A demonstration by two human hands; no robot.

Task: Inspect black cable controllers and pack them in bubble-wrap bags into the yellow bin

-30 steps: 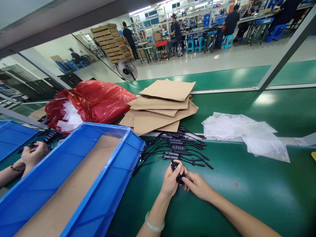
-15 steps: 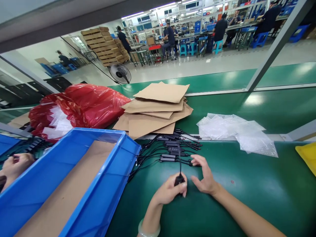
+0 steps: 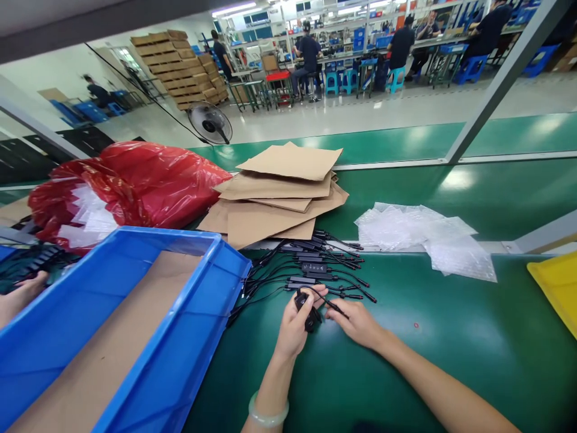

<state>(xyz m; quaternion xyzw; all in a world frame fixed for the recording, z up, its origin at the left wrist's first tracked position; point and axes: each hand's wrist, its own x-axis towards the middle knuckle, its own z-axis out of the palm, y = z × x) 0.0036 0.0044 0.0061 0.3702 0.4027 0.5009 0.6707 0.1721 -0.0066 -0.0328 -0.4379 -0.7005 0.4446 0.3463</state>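
Observation:
My left hand [image 3: 292, 329], with a pale green bangle on its wrist, is closed around a small black device [image 3: 310, 320]; its exact kind I cannot make out. From the device a black cable [image 3: 332, 305] arches over to the right. Thumb and fingers of my right hand [image 3: 358, 325] pinch this cable near its far end. Just beyond both hands, several black cables with slim inline boxes [image 3: 311, 268] lie side by side on the green tabletop [image 3: 406, 373].
On the left stands a blue bin [image 3: 225, 270] lined with cardboard. Behind are brown cardboard sheets [image 3: 274, 219], a red plastic bag [image 3: 153, 180] and clear bubble bags [image 3: 410, 228]. A yellow tray [image 3: 554, 288] sits far right. Another person's hand [image 3: 24, 294] shows at far left.
My right hand, open half a second ago, has closed on the cable. The left hand has moved slightly left and turned the black device. The cable, upright before, now bends to the right.

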